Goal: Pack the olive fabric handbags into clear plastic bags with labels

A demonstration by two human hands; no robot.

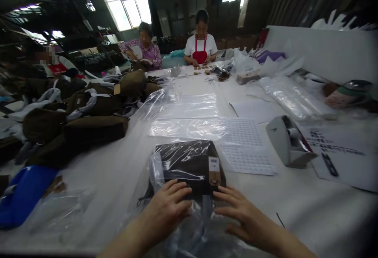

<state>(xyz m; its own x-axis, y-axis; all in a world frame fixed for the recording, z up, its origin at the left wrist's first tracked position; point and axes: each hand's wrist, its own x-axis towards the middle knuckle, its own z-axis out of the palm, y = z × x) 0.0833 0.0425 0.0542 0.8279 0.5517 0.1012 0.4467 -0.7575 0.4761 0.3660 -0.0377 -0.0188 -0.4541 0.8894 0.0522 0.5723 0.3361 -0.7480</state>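
My left hand (169, 206) and right hand (242, 211), fingers apart, touch one clear plastic bag (191, 232) enclosing one dark boxy fabric bag (184, 159) with one brown rectangular tag (215, 176).

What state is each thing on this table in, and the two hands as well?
Dark bag: lying inside clear plastic.
Tag: lying against the dark bag's front.
Left hand: open, at the wrapped bag.
Right hand: open, near the tag.
Clear sheets: lying flat.
Printed sheets: lying flat, partly overlapped by plastic.
Tape dispenser: standing.
Brown bags: heaped.
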